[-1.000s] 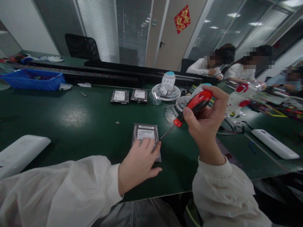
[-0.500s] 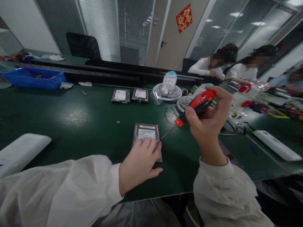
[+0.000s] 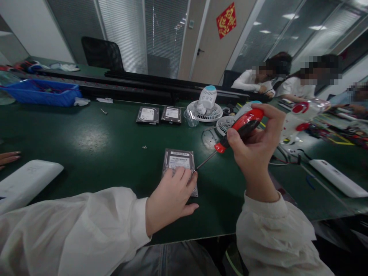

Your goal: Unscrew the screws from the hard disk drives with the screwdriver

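Change over the last second: another person's hand (image 3: pixel 10 157) now shows at the far-left edge. The work itself looks static: screwdriver (image 3: pixel 247 124) tip is at the same spot on the right edge of the hard drive (image 3: pixel 179 159), so no visible progress; can't tell if it's turning.

Hands apart. Right hand (image 3: pixel 255 147) wrapped round the handle; left hand (image 3: pixel 169 201) lies spread over the drive, index finger by the tip.

Drive sits near-center on the green table (image 3: pixel 115 161). Tiny metal parts (image 3: pixel 144 147) left of it, two more drives (image 3: pixel 148 115) beyond. Room: door (image 3: pixel 211 50) at far side, people (image 3: pixel 250 80) seated far right.
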Demonstrator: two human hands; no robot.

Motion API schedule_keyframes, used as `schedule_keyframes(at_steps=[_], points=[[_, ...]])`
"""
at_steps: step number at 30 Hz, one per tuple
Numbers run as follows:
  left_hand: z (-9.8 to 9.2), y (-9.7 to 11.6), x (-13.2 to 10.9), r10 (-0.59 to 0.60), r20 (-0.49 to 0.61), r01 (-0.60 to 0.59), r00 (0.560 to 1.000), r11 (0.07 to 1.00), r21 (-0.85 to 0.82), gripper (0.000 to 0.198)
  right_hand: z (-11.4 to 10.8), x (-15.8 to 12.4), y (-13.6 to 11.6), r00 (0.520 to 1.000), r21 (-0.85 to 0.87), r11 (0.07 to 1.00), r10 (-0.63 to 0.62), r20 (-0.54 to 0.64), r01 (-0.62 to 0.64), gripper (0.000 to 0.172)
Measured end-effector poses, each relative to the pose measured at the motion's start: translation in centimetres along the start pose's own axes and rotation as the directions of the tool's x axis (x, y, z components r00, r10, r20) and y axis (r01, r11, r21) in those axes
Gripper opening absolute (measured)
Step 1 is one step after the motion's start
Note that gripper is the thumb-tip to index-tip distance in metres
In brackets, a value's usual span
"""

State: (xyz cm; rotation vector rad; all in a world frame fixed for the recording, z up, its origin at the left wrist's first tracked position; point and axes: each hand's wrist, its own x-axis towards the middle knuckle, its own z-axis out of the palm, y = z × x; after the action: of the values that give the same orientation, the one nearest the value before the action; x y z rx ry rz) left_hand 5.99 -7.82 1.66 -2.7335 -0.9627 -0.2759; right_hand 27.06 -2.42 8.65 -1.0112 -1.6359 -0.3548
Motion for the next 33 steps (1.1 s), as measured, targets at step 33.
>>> schedule_keyframes(at_steps=[33], points=[[0.4, 0.0, 0.0, 0.008, 0.006, -0.008, 1.0, 1.0, 0.021, 0.077, -0.3, 3.9, -1.0, 0.942, 0.182, 0.983, -0.073, 0.327, 0.013, 0.026]])
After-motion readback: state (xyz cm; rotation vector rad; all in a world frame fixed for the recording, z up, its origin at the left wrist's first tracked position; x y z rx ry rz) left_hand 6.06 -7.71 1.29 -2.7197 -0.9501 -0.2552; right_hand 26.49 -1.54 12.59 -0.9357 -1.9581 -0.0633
